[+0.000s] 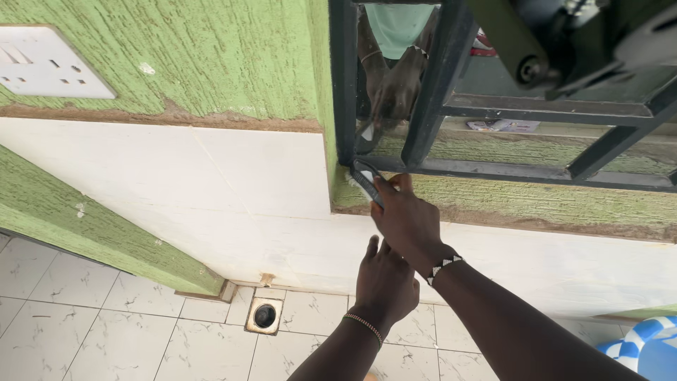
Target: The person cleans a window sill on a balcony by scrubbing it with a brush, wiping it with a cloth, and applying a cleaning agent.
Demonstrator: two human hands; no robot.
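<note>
White wall socket point(49, 63), floor drain point(265, 316), green textured wall point(211, 56)

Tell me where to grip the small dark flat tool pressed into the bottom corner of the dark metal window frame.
Grip the small dark flat tool at its lower end, coming from below and the room side. Its upper tip sits in the dark metal window frame corner against the green textured wall, so only the lower end is free; the right hand already pinches it there. The left hand rests below.

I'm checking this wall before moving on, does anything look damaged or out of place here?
Yes. The edge of the green textured wall is ragged where it meets the white tiles, with bare brown material showing. The same rough brown strip runs under the window frame, where the right hand holds a small scraper.
</note>
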